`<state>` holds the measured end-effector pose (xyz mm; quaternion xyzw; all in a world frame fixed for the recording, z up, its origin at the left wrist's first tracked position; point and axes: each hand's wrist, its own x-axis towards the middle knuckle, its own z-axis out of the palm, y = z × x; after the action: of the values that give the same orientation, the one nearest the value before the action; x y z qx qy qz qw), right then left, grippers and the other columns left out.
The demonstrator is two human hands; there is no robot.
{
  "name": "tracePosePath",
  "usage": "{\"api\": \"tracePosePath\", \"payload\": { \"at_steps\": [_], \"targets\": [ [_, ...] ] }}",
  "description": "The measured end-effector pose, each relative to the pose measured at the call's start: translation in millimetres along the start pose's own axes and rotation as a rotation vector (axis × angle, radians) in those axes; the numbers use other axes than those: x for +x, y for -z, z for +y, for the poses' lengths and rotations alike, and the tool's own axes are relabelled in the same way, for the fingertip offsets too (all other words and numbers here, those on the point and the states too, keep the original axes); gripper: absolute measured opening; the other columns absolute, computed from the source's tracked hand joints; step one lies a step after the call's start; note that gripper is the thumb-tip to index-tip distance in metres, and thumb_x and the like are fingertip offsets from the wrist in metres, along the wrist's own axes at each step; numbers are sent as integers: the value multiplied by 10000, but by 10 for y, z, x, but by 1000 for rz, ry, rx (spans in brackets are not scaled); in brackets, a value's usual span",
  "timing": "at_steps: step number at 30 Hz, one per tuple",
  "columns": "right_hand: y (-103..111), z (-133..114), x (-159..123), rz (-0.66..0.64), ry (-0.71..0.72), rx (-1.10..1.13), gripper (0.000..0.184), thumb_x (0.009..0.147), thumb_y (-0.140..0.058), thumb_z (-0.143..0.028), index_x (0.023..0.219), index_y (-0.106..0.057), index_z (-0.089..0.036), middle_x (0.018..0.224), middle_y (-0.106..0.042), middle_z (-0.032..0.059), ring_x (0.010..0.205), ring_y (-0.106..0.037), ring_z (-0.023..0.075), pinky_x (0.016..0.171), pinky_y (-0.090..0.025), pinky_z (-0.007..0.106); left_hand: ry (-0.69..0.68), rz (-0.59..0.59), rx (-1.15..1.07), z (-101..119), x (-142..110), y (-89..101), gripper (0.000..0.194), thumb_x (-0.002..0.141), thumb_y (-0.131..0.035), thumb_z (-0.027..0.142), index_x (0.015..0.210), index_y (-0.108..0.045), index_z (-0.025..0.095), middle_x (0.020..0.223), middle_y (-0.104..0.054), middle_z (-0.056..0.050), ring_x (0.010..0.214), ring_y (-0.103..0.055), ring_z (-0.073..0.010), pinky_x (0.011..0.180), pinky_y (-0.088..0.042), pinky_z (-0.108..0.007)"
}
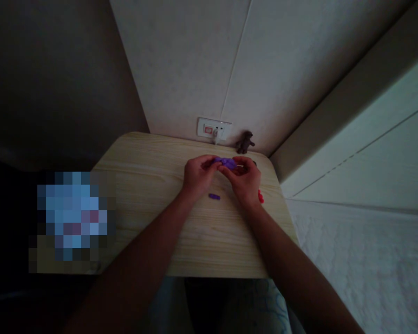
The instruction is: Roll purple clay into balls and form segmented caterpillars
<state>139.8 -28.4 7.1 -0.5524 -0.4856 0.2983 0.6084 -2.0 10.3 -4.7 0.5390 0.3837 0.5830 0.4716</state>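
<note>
Both hands meet over the table's far half, fingers closed round a lumpy purple piece that looks like modelling clay [225, 162]. My left hand [199, 175] pinches its left end. On the other end, the thumb and fingers of my right hand [245, 178] grip it. Part of the piece is hidden by the fingers. Below the hands, a short dark purple strip [214, 196] lies on the wood. A small red lumpy thing [261, 196] shows just past my right wrist, partly covered by it.
The light wooden table [142, 176] stands against the wall. A dark brown figure [245, 142] with arms and legs stands at its back edge. Behind is a wall socket [214, 129] with a plug. A blurred-out patch [73, 213] covers the left side. A pale quilted surface [362, 260] lies right.
</note>
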Motion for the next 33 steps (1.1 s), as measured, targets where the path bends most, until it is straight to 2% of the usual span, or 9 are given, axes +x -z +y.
{"api": "tracePosePath", "payload": {
  "at_steps": [2,8,17,20,23,25,27,30,33],
  "targets": [
    [3,4,-2,-9,-2,10,561,639,-941,-517,1041,-694,-214,948,-765,61,790,-732,194,774,-631,352,-19,-4,39,-15,-16,-8,204,800,-766,297,948,-810,164,932,-809,-61,858,-746,-196,850,-584,-327],
    [17,28,1,-80,40,5,420,751,-850,-479,1070,-766,-219,985,-813,74,881,-765,231,887,-629,422,-6,-65,37,44,-50,-8,170,815,-698,255,909,-817,177,860,-803,-41,785,-732,-184,775,-578,-304],
    [7,-11,-9,-78,27,-26,264,837,-730,-401,1009,-810,-218,816,-783,31,705,-684,188,707,-577,351,87,-144,-95,124,-25,5,187,785,-741,378,767,-764,193,694,-730,-17,658,-646,-153,646,-534,-284],
    [34,-2,4,-80,53,-44,247,881,-672,-371,1022,-807,-219,808,-768,27,707,-665,186,706,-562,345,103,-173,-128,115,-29,-9,202,774,-776,376,820,-755,180,782,-748,-32,725,-679,-157,707,-560,-290],
    [72,10,14,-109,110,-39,252,910,-662,-382,1069,-799,-242,964,-783,47,861,-697,203,815,-578,364,50,-199,-106,111,-36,-15,338,734,-837,335,1030,-771,187,1014,-781,-63,872,-725,-180,797,-587,-303],
    [87,14,15,-147,136,-13,285,880,-733,-425,1107,-784,-260,1114,-770,64,960,-702,212,890,-583,380,1,-213,-78,111,-38,-12,397,756,-841,345,1118,-774,196,1109,-785,-85,963,-737,-202,862,-590,-319],
    [87,14,9,-187,109,41,429,799,-834,-477,1166,-752,-270,1196,-751,76,994,-707,215,932,-590,391,-42,-212,-40,115,-39,-5,339,812,-807,373,1100,-791,194,1123,-794,-99,1017,-739,-218,931,-577,-339],
    [64,7,-13,-189,23,116,600,687,-922,-519,1186,-706,-267,1141,-766,72,954,-728,210,944,-604,398,-112,-179,60,127,-42,7,259,859,-763,387,1026,-802,193,1105,-794,-99,1042,-727,-227,985,-552,-353],
    [41,-1,-34,-161,-10,145,522,675,-925,-539,1058,-707,-261,1041,-783,54,930,-743,212,944,-616,406,-171,-127,185,137,-44,12,203,891,-707,365,968,-783,193,1056,-777,-86,1024,-706,-221,962,-542,-344]
  ]
}}
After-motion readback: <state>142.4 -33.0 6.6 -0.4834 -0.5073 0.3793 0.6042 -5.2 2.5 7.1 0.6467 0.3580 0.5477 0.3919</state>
